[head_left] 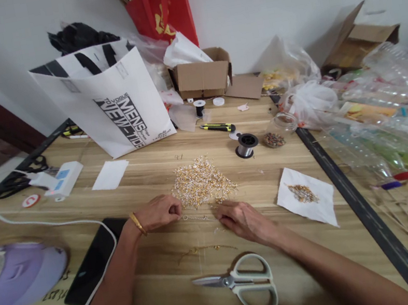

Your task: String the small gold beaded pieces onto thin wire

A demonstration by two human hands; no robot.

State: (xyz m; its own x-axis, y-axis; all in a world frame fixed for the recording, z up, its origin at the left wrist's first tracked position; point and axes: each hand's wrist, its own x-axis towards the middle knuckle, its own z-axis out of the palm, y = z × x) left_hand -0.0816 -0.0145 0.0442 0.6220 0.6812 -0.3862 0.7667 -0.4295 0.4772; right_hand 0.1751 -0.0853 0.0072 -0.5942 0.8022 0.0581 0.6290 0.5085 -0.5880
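Note:
A thin silver chain [199,218] runs low over the wooden table between my two hands. My left hand [161,211], with a gold bangle at the wrist, is closed in a pinch at the chain's left end. At the other end, the fingers of my right hand [242,220] are pressed together on the chain; their tips are partly hidden. Just beyond both hands spreads a loose pile of small gold and silver pieces [201,180]. Nearer to me lies a gold chain [216,247], stretched sideways. Below it rest scissors [246,282] with pale handles, blades pointing left.
On the right, white paper [326,204] bears a smaller pile of pieces. Behind stand a wire spool [246,146], a glass jar [278,131] and a yellow-black cutter [218,128]. A white bag [100,102] rises at the back left. A cable crosses the phone [90,269].

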